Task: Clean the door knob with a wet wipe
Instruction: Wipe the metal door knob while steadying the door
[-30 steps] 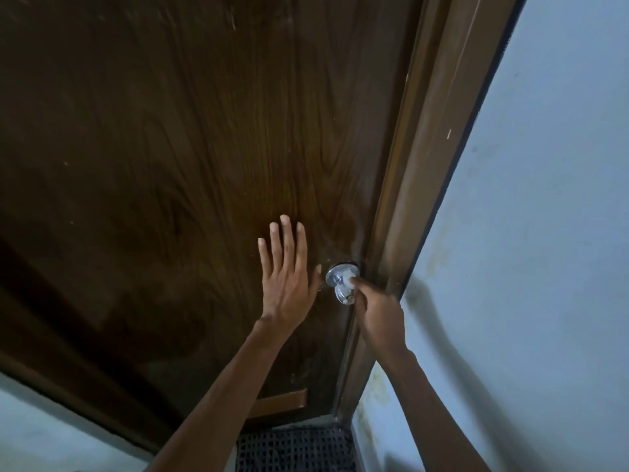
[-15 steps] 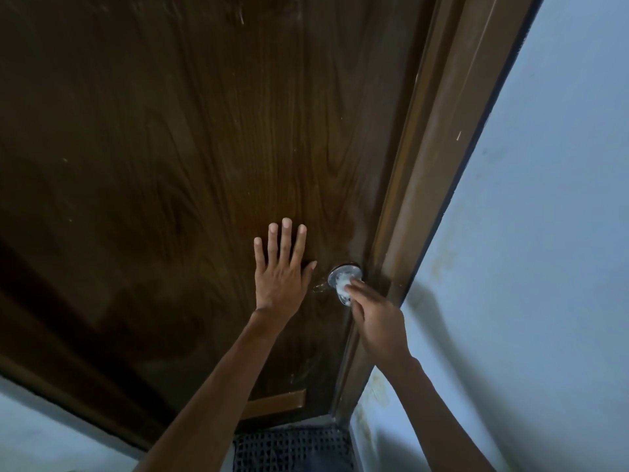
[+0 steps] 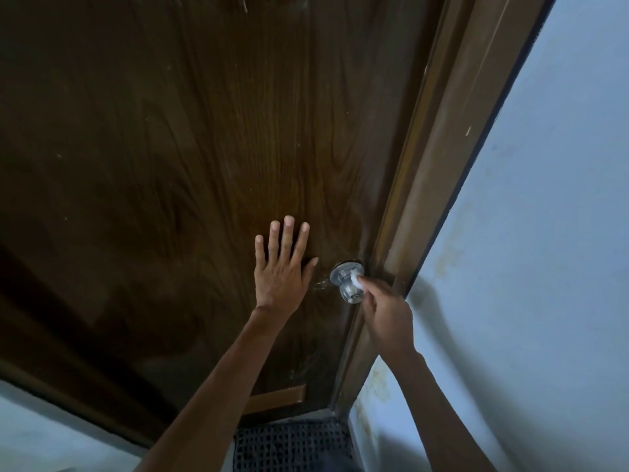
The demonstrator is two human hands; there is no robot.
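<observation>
The left hand [image 3: 284, 267] was wide open and flat against the dark brown door [image 3: 170, 165]. Its fingers pointed up and were spread a little, and the thumb stuck out toward the door knob [image 3: 347, 284]. It held nothing. It only pressed on the wood, just beside the knob but not touching it.

The right hand [image 3: 386, 311] was curled in, with its fingers pinched together on a small white wet wipe [image 3: 357, 280]. The wipe was pushed against the upper right side of the knob, near the round plate where the knob meets the door. Only a tiny white bit of the wipe showed past the fingertips (the rest was tucked inside the hand, so its shape was hard to tell).

The knob was shiny and silver. It sat near the right edge of the door, close to the brown door frame [image 3: 442, 165]. Its round front end pointed down toward the camera, and something small was in the middle of it, too blurry to make out. A faint, thin mark showed on the door just left of the knob, and I could not tell what it was.

To the right of the frame was a pale blue wall [image 3: 544, 233] with some yellowish stains low down. At the bottom of the door lay a dark mat [image 3: 292, 444] with a grid of little holes, cut off by the edge of the picture. Both arms were bare and cut off at the bottom too.
</observation>
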